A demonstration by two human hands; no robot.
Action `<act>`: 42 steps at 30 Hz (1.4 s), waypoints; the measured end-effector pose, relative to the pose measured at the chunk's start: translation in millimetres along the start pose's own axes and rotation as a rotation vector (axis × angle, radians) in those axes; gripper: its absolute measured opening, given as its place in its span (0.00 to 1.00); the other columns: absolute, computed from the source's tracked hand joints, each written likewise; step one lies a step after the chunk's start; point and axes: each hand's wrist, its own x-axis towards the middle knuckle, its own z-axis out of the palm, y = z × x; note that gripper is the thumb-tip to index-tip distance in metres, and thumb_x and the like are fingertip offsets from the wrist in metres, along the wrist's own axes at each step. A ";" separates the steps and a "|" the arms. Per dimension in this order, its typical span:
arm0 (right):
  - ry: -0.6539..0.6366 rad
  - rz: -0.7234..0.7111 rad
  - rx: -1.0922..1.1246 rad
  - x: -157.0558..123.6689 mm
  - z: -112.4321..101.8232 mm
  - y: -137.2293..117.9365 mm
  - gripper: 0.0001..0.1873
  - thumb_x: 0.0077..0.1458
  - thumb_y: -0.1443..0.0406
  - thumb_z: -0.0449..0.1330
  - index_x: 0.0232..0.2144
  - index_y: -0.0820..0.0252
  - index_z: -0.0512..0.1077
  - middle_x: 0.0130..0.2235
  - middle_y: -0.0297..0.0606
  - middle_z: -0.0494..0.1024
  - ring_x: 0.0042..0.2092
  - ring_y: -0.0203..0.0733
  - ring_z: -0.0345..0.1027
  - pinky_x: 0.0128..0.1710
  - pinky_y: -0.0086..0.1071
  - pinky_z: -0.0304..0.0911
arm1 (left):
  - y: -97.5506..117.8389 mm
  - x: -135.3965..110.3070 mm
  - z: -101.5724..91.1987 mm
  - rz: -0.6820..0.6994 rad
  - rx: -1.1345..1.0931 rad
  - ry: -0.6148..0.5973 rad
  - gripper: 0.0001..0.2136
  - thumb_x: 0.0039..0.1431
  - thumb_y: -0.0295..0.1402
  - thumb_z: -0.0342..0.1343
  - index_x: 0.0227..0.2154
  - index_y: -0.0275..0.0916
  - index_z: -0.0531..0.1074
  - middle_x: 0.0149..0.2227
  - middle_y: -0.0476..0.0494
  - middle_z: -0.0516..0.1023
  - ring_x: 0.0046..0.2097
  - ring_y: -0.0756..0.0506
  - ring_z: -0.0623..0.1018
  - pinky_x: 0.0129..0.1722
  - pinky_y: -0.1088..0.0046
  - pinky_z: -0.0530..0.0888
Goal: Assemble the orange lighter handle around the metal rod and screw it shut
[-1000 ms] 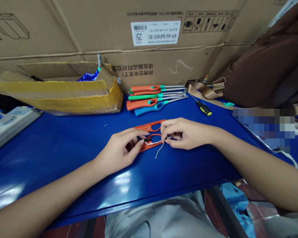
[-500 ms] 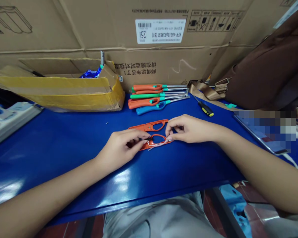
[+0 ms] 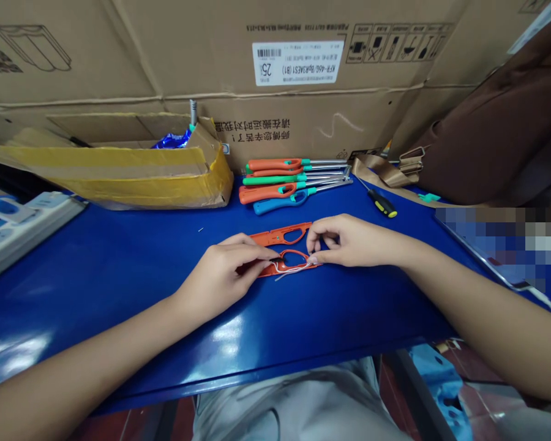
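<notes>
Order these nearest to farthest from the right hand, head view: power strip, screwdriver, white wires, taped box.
1. White wires, at the right hand
2. Screwdriver, farther back, right
3. Taped box, back left
4. Power strip, left edge

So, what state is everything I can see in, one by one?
Left grip: closed on a black part, mostly hidden
Right grip: pinching curved white wires
Orange shell pieces: separate, side by side
Lighters: lying together
Screwdriver: lying down
Yellow-taped box: open-topped
Power strip: on or off unclear
</notes>
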 end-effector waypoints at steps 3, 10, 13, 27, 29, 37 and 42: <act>0.129 -0.194 -0.045 1.3 9.2 -2.2 0.07 0.59 0.64 0.64 0.38 0.63 0.77 0.35 0.35 0.77 0.30 0.32 0.61 0.30 0.28 0.57 | -2.1 -1.4 3.2 -0.035 -0.051 0.017 0.07 0.63 0.26 0.62 0.41 0.39 0.83 0.38 0.44 0.86 0.39 0.46 0.84 0.39 0.73 0.81; 0.198 -0.346 -0.195 3.8 32.8 -6.3 0.08 0.62 0.66 0.64 0.44 0.59 0.77 0.42 0.38 0.82 0.40 0.38 0.73 0.40 0.30 0.64 | -5.4 -2.2 9.4 -0.009 -0.108 0.032 0.06 0.62 0.26 0.64 0.41 0.38 0.83 0.40 0.45 0.87 0.41 0.45 0.86 0.44 0.73 0.82; 0.186 -0.401 -0.224 4.8 35.6 -2.7 0.07 0.65 0.67 0.61 0.44 0.59 0.77 0.42 0.39 0.83 0.42 0.40 0.75 0.43 0.32 0.66 | -5.7 -2.1 9.8 0.015 -0.076 0.018 0.06 0.62 0.28 0.64 0.41 0.39 0.82 0.40 0.45 0.87 0.40 0.45 0.86 0.44 0.72 0.82; 0.133 -0.479 -0.364 0.6 25.2 -0.5 0.10 0.67 0.69 0.57 0.43 0.59 0.79 0.40 0.41 0.81 0.43 0.41 0.74 0.45 0.33 0.66 | -6.6 -1.8 11.0 0.041 -0.082 -0.037 0.07 0.65 0.26 0.60 0.43 0.40 0.80 0.42 0.46 0.87 0.42 0.46 0.85 0.46 0.72 0.80; 0.134 -0.485 -0.362 0.4 24.5 -0.6 0.10 0.67 0.69 0.57 0.42 0.60 0.79 0.40 0.40 0.81 0.43 0.41 0.74 0.45 0.34 0.67 | -7.4 -1.2 11.6 0.050 -0.088 -0.027 0.08 0.65 0.25 0.60 0.43 0.40 0.80 0.41 0.46 0.87 0.42 0.47 0.85 0.46 0.72 0.80; 0.134 -0.538 -0.339 2.0 22.7 3.1 0.11 0.68 0.68 0.56 0.42 0.60 0.79 0.38 0.40 0.81 0.41 0.41 0.72 0.43 0.34 0.66 | -9.5 -0.7 12.3 0.032 -0.121 -0.024 0.08 0.65 0.26 0.59 0.43 0.40 0.81 0.41 0.45 0.87 0.41 0.46 0.86 0.45 0.72 0.81; 0.117 -0.560 -0.465 0.5 21.1 -0.9 0.13 0.68 0.69 0.54 0.42 0.60 0.80 0.38 0.41 0.81 0.40 0.42 0.70 0.42 0.35 0.65 | -9.5 -0.3 12.8 0.029 -0.131 -0.026 0.08 0.65 0.26 0.60 0.42 0.40 0.81 0.41 0.46 0.87 0.41 0.46 0.86 0.45 0.73 0.81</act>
